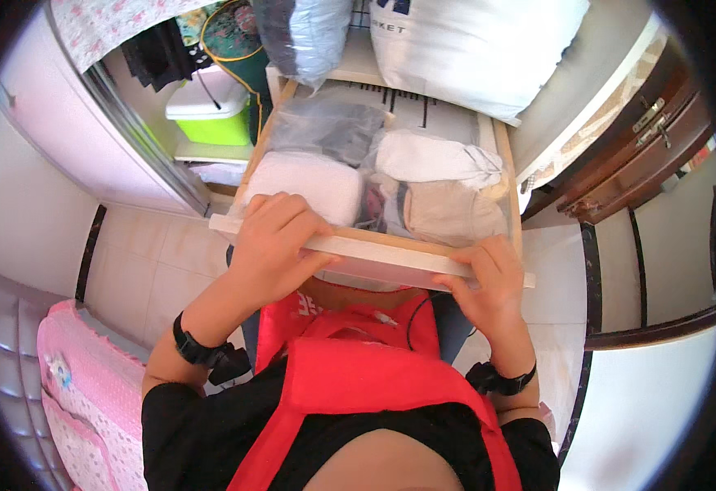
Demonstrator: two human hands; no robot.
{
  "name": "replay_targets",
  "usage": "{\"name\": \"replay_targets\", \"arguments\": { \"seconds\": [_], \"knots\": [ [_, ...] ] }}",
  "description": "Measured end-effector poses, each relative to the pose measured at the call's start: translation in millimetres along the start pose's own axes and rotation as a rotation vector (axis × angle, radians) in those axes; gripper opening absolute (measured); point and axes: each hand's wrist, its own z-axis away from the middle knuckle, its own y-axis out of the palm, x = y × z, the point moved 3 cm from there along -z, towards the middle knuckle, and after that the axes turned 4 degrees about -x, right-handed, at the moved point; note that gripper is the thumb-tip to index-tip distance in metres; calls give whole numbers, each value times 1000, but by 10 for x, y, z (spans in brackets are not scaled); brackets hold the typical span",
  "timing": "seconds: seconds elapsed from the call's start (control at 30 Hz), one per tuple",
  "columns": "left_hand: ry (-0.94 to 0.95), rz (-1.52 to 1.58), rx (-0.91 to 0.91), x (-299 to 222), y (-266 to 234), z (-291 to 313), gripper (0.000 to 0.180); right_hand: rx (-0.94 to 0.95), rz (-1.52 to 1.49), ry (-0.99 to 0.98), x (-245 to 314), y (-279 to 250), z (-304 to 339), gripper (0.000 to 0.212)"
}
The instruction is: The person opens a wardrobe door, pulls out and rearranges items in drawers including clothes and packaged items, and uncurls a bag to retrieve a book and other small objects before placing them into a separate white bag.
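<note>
A pulled-out wooden drawer [374, 248] with a white front stands before me. My left hand [278, 241] grips the top of its front near the left end, fingers over the edge and thumb on the outer face. Near the right end, my right hand [489, 278] holds the same edge in a like way. Inside lie a white folded bundle [309, 184], a dark grey bundle in clear plastic [325, 127], a white cloth bundle [435, 159] and a beige bundle [452, 211]. Between the bundles, some small items are partly hidden.
Above the drawer sit a large white bag [472, 53] and a grey-blue plastic-wrapped bundle [305, 37]. A green box with a white lid [210, 110] stands in the cabinet at left. Pink bedding [88, 385] lies lower left; a brown wooden door [636, 155] is at right.
</note>
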Motion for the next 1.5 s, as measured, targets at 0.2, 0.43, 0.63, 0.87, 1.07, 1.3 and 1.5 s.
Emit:
{"name": "replay_targets", "arguments": {
  "seconds": [0.2,0.43,0.63,0.87,1.07,1.3,1.5],
  "knots": [
    [41,-9,20,-150,-58,169,33,122,-34,6,129,-116,145,33],
    [108,-13,-63,-144,1,230,30,110,14,-7,109,-123,154,34],
    [153,-67,-97,-135,16,274,32,81,16,-26,119,-119,166,32],
    [152,-46,-123,-144,13,312,33,624,-463,327,-491,-468,-242,36],
    [129,-2,-93,-150,-54,266,31,532,-218,367,-1149,-80,-692,60],
    [-13,280,99,-66,-216,152,28,814,63,284,-934,22,-970,60],
    [-315,616,139,115,-296,-211,29,374,-153,304,-844,-456,-1027,40]
  ]
}}
